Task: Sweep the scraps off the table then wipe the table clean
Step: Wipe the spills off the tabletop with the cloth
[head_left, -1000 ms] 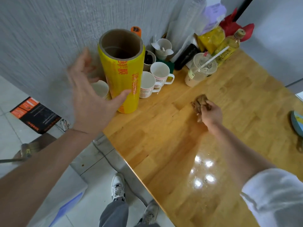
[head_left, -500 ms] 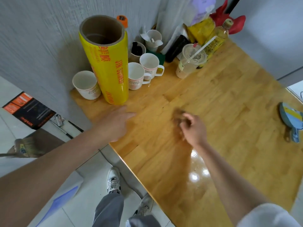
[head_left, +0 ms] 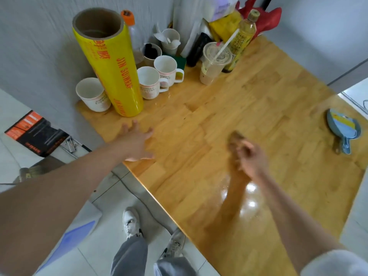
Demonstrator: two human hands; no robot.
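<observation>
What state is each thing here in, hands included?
Left hand: open, fingers spread, at the table edge.
Right hand: gripping a brown rag, blurred.
Yellow cling-film roll: upright.
Clear plastic cup with straw: upright, nearly empty.
Two white handled mugs: upright.
Wooden table: glossy.

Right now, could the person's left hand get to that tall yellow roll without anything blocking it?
Probably yes. The left hand lies open near the table edge, and only bare wood shows between it and the foot of the yellow roll. The mugs stand beside the roll, not in the path.
</observation>
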